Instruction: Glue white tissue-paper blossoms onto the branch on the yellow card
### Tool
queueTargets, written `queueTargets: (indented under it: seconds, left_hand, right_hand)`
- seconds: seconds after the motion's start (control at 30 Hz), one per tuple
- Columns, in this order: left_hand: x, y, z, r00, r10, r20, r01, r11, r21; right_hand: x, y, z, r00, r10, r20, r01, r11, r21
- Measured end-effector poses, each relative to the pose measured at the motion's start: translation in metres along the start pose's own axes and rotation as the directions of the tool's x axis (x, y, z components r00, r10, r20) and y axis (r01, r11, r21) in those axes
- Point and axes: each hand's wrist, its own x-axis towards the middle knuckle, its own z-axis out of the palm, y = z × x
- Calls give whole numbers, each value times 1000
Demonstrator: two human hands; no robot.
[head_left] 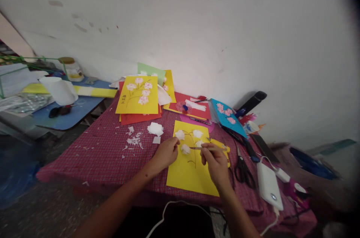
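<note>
A yellow card (189, 172) lies on the red checked tablecloth (109, 155) in front of me, with a drawn branch and three white paper flowers (185, 149) stuck on it. My left hand (165, 152) rests curled on the card's left edge, pressing it down beside the flowers. My right hand (216, 161) pinches a thin brush (207, 148) that lies nearly level, its tip pointing left at the flowers.
White paper scraps (134, 140) and a crumpled tissue (155, 128) lie left of the card. Finished flower cards, yellow (137, 95) and blue (228, 116), sit behind. Scissors (242, 168), a white power bank (268, 185) and pens lie on the right. A blue side table (67, 112) stands at left.
</note>
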Motion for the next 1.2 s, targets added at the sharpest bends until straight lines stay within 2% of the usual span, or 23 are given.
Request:
queueTargets:
  seconds: [0.07, 0.17, 0.23, 0.3, 0.4, 0.47, 0.67, 0.77, 0.83, 0.87, 0.9, 0.97, 1.0, 1.1, 1.2]
  left_hand:
    - [-16, 2, -6, 1000, 21, -16, -22, 999, -38]
    - [-44, 0, -17, 999, 27, 39, -27, 1000, -4]
    - [-59, -6, -27, 996, 33, 87, -38, 998, 57]
    - [-64, -16, -39, 997, -10, 72, -3, 984, 177]
    - [-57, -31, -55, 996, -90, -29, 94, 925, 367]
    - [-46, -36, -61, 992, -95, -84, 122, 890, 439]
    - [-19, -39, -54, 995, -56, -79, 89, 849, 521]
    - [-19, -40, -55, 988, -69, -141, 119, 915, 386]
    - [-25, -36, -58, 971, -129, -204, 162, 974, 157]
    - [-29, -32, -58, 958, -195, -212, 198, 980, -5]
    - [-34, -27, -57, 943, -280, -182, 246, 950, -191]
    - [-44, -15, -51, 909, -413, -50, 326, 782, -531]
    - [-48, -8, -46, 894, -449, 1, 351, 697, -626]
    - [-56, 10, -29, 874, -471, 116, 383, 525, -760]
    - [-59, 21, -17, 878, -450, 162, 382, 455, -805]
  right_hand:
    - [-19, 23, -9, 995, 72, -63, -61, 985, 160]
    - [-36, 49, -18, 976, 191, -104, -152, 941, 302]
    - [-41, 60, -21, 964, 241, -112, -185, 911, 369]
    - [-43, 66, -23, 958, 265, -107, -203, 894, 399]
    - [-43, 70, -24, 961, 262, -91, -212, 906, 366]
    - [-44, 71, -24, 965, 251, -83, -210, 919, 333]
    - [-46, 68, -22, 972, 229, -59, -197, 924, 328]
    - [-44, 67, -23, 972, 222, -82, -181, 921, 344]
    - [-43, 65, -24, 974, 195, -117, -145, 930, 339]
    - [-43, 62, -25, 975, 178, -136, -125, 936, 330]
    - [-44, 59, -25, 975, 161, -156, -104, 942, 319]
    - [-51, 47, -22, 975, 127, -180, -71, 954, 290]
    - [-56, 39, -20, 978, 110, -177, -58, 960, 275]
    - [-75, 13, -7, 996, 59, -71, -40, 969, 242]
    - [-89, -5, 8, 997, 18, 72, -34, 973, 228]
